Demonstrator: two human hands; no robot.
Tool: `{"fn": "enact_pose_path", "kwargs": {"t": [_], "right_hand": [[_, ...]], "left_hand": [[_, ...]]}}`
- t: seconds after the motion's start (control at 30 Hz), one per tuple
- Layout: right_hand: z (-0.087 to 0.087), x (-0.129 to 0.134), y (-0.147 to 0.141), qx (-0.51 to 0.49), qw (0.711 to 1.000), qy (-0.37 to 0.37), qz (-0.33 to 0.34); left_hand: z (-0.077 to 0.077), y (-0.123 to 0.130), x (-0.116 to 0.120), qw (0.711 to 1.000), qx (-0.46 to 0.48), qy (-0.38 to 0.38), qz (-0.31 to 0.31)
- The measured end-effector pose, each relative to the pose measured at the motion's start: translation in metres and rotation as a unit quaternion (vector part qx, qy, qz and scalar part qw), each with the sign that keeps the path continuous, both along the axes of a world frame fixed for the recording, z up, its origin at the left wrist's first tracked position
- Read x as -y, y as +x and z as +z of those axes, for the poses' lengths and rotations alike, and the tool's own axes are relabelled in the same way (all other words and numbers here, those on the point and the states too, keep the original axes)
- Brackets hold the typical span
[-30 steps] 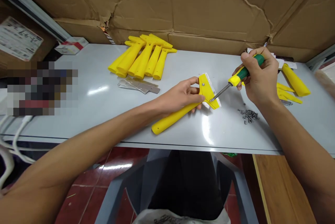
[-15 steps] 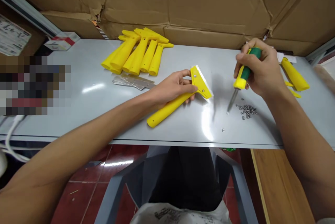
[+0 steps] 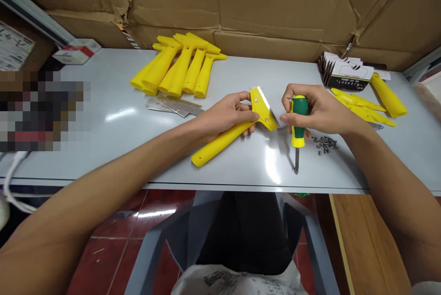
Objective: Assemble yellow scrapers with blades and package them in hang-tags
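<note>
scraper clasped between thumb and fingers of left hand; screwdriver inside curled right hand

Left hand grips yellow scraper; 2 screws visible in head. Right hand holds green-yellow screwdriver near-upright, tip at 1 loose screw.
</note>
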State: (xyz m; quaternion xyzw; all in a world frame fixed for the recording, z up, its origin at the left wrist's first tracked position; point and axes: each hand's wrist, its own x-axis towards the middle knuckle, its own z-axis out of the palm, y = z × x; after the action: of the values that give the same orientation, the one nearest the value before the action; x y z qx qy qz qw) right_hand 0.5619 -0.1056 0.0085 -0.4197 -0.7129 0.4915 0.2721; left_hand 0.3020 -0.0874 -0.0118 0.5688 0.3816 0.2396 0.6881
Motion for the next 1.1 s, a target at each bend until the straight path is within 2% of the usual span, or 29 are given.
{"fn": "enact_pose_path", "kwargs": {"t": [0.17, 0.37, 0.53, 0.8, 1.1], "right_hand": [[0.003, -0.002, 0.001, -0.018, 0.997, 0.009, -0.069], [0.000, -0.007, 0.000, -0.103, 0.985, 0.042, -0.129], [-0.007, -0.012, -0.003, -0.187, 0.963, 0.092, -0.169], [-0.015, -0.024, 0.002, -0.202, 0.947, 0.101, -0.230], [-0.020, -0.024, -0.001, -0.215, 0.938, 0.103, -0.251]], "left_hand": [[0.001, 0.001, 0.001, 1.000, 0.002, -0.005, -0.004], [0.000, 0.001, 0.002, 1.000, 0.000, -0.006, -0.009], [-0.002, 0.001, 0.004, 0.999, 0.015, -0.015, -0.035], [-0.003, 0.002, 0.008, 0.997, 0.025, -0.013, -0.065], [0.000, 0.002, 0.010, 0.997, 0.027, -0.022, -0.068]]}}
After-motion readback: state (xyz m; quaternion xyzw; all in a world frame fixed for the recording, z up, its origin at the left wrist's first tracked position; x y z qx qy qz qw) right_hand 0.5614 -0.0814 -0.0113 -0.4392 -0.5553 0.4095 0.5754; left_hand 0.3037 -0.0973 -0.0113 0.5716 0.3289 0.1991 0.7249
